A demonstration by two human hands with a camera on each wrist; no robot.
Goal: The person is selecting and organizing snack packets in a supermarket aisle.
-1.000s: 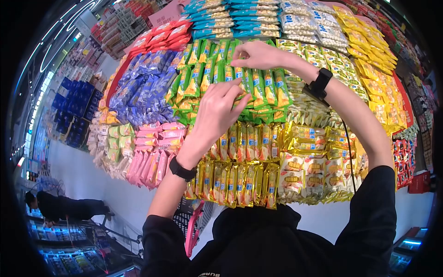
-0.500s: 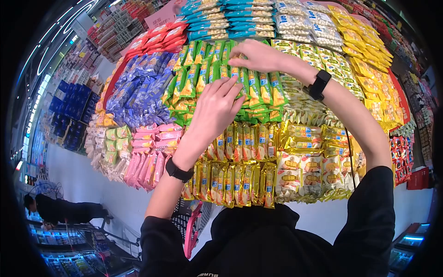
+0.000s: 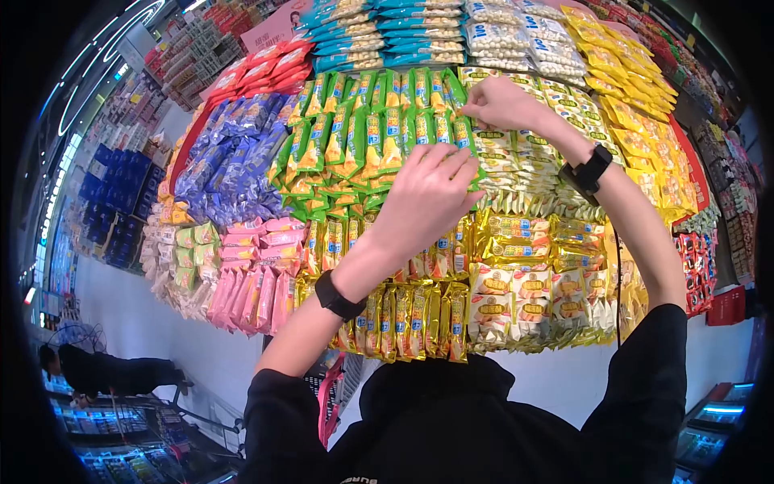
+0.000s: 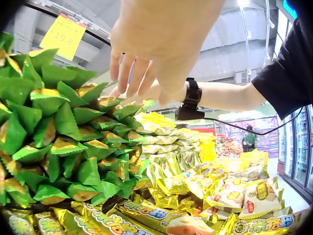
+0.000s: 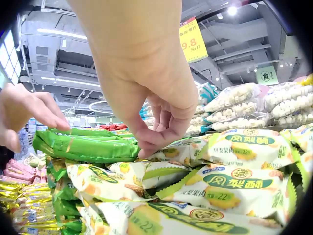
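A heap of green snack packets [image 3: 363, 137] fills the middle of a sloping shop display. My left hand [image 3: 445, 171] lies at the heap's right edge, fingers fairly straight and touching the packets. In the left wrist view the left hand [image 4: 137, 73] hovers with straight fingers just above the green packets [image 4: 63, 122]. My right hand [image 3: 484, 101] is at the heap's upper right corner with curled fingers. In the right wrist view the right hand [image 5: 151, 139] pinches the end of a green packet [image 5: 83, 144] lying on top of pale packets [image 5: 244, 142].
Gold packets [image 3: 411, 315] lie below the green ones, blue-purple packets [image 3: 234, 153] and pink packets [image 3: 258, 266] to the left, yellow packets [image 3: 645, 121] to the right. Yellow price tags [image 4: 63, 36] hang above. A person [image 3: 105, 367] bends in the aisle at lower left.
Both hands have moved right along the green packets, the left from the heap's middle to its right edge, the right to the upper right corner.
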